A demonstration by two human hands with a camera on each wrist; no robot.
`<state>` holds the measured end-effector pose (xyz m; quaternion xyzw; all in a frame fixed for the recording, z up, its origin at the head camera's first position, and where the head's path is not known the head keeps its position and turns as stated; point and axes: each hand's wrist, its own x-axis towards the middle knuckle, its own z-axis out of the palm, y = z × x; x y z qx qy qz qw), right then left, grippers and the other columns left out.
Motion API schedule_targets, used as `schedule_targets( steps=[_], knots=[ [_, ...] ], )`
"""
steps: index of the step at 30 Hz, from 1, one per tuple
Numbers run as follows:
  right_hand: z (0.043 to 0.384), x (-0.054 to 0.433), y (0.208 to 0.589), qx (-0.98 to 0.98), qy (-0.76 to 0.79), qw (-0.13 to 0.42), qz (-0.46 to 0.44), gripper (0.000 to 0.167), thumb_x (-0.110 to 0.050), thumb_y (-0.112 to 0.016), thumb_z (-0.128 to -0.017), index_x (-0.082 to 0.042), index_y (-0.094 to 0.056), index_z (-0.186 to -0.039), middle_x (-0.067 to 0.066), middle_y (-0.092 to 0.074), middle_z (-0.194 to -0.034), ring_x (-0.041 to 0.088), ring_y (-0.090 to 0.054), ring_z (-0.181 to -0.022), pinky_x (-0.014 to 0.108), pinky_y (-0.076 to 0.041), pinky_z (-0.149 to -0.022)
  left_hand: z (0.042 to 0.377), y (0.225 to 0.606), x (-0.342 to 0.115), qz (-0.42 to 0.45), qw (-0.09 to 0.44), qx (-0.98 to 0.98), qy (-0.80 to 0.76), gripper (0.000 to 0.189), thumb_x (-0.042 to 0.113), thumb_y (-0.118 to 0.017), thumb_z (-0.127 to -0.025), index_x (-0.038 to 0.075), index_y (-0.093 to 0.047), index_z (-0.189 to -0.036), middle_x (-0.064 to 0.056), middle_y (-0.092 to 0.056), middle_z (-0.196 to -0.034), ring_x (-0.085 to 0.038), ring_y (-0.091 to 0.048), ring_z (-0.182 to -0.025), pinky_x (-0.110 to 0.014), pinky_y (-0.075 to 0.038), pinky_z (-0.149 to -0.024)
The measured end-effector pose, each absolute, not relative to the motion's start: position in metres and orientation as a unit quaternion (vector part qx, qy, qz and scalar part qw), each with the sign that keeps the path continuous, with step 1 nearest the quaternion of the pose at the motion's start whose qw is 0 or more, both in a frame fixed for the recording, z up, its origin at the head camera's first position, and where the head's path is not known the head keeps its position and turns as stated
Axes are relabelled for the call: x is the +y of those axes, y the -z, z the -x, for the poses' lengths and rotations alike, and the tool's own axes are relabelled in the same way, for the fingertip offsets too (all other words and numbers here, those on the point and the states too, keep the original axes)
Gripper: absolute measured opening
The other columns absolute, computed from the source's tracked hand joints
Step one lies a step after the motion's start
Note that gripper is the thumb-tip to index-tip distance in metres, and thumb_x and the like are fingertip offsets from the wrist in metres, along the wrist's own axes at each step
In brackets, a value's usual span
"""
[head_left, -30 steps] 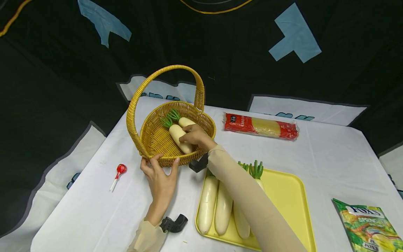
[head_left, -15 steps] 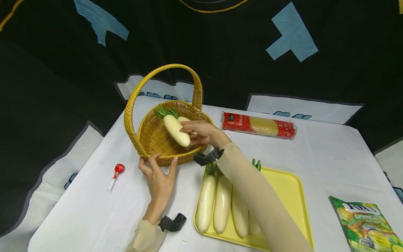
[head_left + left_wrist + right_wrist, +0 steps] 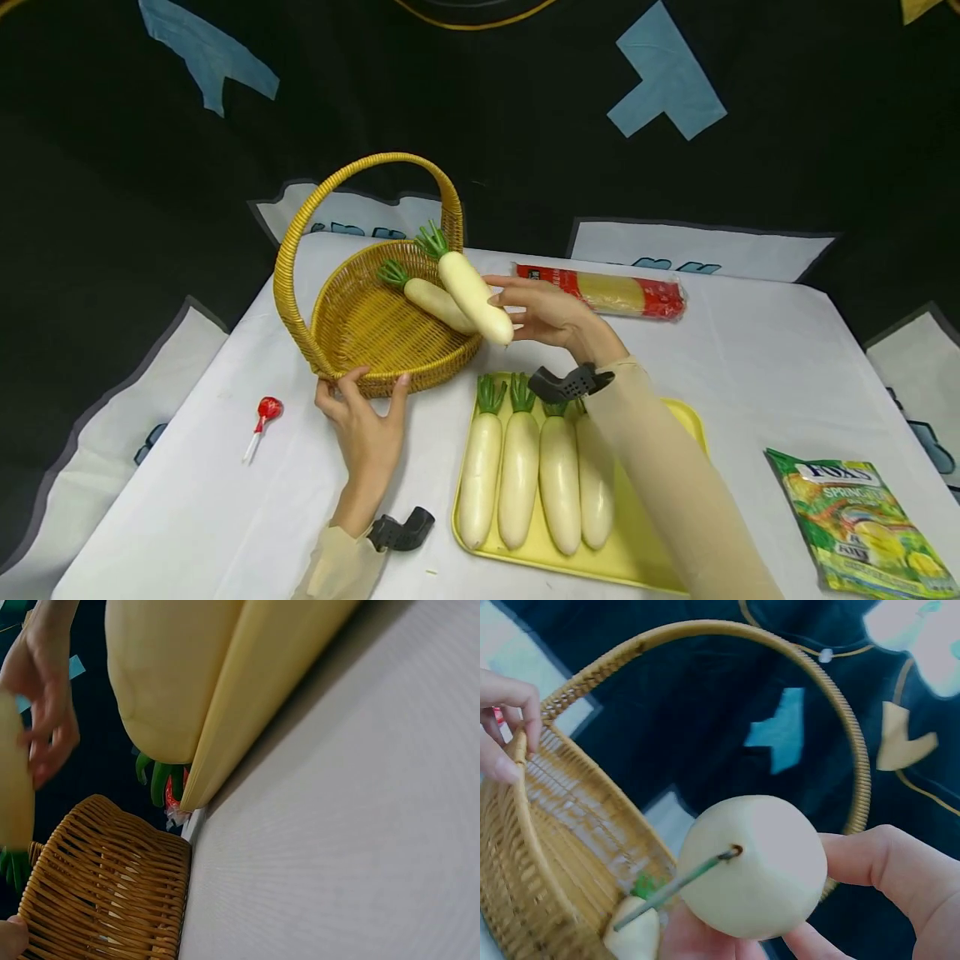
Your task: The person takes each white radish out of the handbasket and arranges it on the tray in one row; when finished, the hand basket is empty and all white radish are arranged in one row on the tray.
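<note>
My right hand (image 3: 555,312) holds a white radish (image 3: 471,292) with green leaves over the right rim of the wicker basket (image 3: 405,377). In the right wrist view, the radish's blunt end (image 3: 761,862) sits between thumb and fingers, with a thin dark stem sticking out. A second white radish (image 3: 435,303) lies inside the basket. My left hand (image 3: 367,442) grips the basket's near rim; the right wrist view shows its fingers (image 3: 525,712) hooked over the edge. Several larger white radishes (image 3: 520,479) lie side by side on a yellow tray (image 3: 637,542) below my right forearm.
A red-and-yellow noodle packet (image 3: 611,293) lies behind the right hand. At the left is a red lollipop (image 3: 268,408), and a green FOX'S candy bag (image 3: 862,525) lies at the right. A black curtain (image 3: 525,108) hangs behind the white-covered table.
My right hand has lifted one radish out of the basket's interior and carried it right, over the rim. The left hand keeps its hold on the basket; the view has shifted slightly.
</note>
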<state>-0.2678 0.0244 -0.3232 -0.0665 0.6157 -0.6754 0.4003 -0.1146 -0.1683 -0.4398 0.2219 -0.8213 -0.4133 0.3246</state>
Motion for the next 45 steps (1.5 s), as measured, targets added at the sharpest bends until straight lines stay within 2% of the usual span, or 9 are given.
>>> schedule_targets(
  steps=[6,15,22,29,32,38,45],
  knots=[
    [0.256,0.071,0.32,0.622,0.68,0.379,0.083,0.054,-0.009,-0.046,-0.088,-0.016,-0.032,-0.14,0.002,-0.046,-0.116,0.017,-0.055,-0.088,0.028,-0.049,-0.065,0.115,0.44,-0.17,-0.228,0.321,-0.819,0.418,0.055,0.043,-0.067,-0.078,0.011,-0.043,-0.115,-0.026,-0.012,-0.135,-0.041,-0.024,-0.125,-0.053,-0.03,-0.095],
    [0.221,0.141,0.341,0.605,0.715,0.346,0.061,0.055,-0.009,-0.047,-0.091,-0.01,-0.026,-0.142,-0.005,-0.062,-0.091,0.009,-0.061,-0.077,0.026,-0.051,-0.066,0.114,0.44,-0.171,-0.234,0.316,-0.815,0.426,0.056,0.043,-0.067,-0.078,0.01,-0.042,-0.115,-0.026,-0.011,-0.135,-0.042,-0.024,-0.125,-0.054,-0.029,-0.096],
    [0.177,0.186,0.368,0.606,0.737,0.293,0.051,0.046,-0.008,-0.047,-0.092,-0.016,-0.033,-0.135,-0.006,-0.061,-0.102,0.007,-0.061,-0.085,0.024,-0.05,-0.067,0.114,0.443,-0.17,-0.23,0.316,-0.813,0.432,0.055,0.043,-0.067,-0.078,0.01,-0.043,-0.115,-0.025,-0.009,-0.136,-0.041,-0.023,-0.126,-0.055,-0.028,-0.097],
    [0.138,0.205,0.39,0.69,0.687,0.229,-0.008,0.059,-0.015,-0.052,-0.091,-0.009,-0.022,-0.142,-0.012,-0.057,-0.105,0.006,-0.061,-0.085,0.026,-0.051,-0.069,0.117,0.443,-0.169,-0.226,0.321,-0.815,0.427,0.055,0.041,-0.068,-0.078,0.01,-0.043,-0.115,-0.026,-0.011,-0.134,-0.041,-0.023,-0.126,-0.054,-0.027,-0.098],
    [0.125,0.205,0.397,0.714,0.661,0.226,-0.046,0.063,-0.017,-0.054,-0.089,-0.01,-0.021,-0.143,-0.008,-0.052,-0.112,0.006,-0.061,-0.088,0.028,-0.051,-0.072,0.117,0.443,-0.169,-0.226,0.32,-0.815,0.426,0.054,0.041,-0.068,-0.078,0.01,-0.043,-0.114,-0.027,-0.011,-0.134,-0.042,-0.023,-0.126,-0.054,-0.027,-0.098],
    [0.109,0.199,0.406,0.733,0.637,0.225,-0.08,0.063,-0.018,-0.056,-0.088,-0.014,-0.024,-0.142,0.013,-0.041,-0.13,0.004,-0.058,-0.093,0.03,-0.051,-0.079,0.116,0.443,-0.169,-0.229,0.318,-0.814,0.428,0.054,0.042,-0.068,-0.078,0.01,-0.042,-0.114,-0.026,-0.011,-0.133,-0.042,-0.023,-0.125,-0.054,-0.028,-0.096],
    [0.099,0.191,0.409,0.752,0.615,0.204,-0.119,0.063,-0.018,-0.06,-0.085,-0.016,-0.029,-0.14,0.016,-0.037,-0.135,0.001,-0.057,-0.093,0.03,-0.051,-0.078,0.117,0.443,-0.169,-0.225,0.324,-0.814,0.426,0.054,0.041,-0.068,-0.078,0.01,-0.043,-0.113,-0.026,-0.012,-0.133,-0.041,-0.023,-0.125,-0.053,-0.028,-0.097]
  ],
)
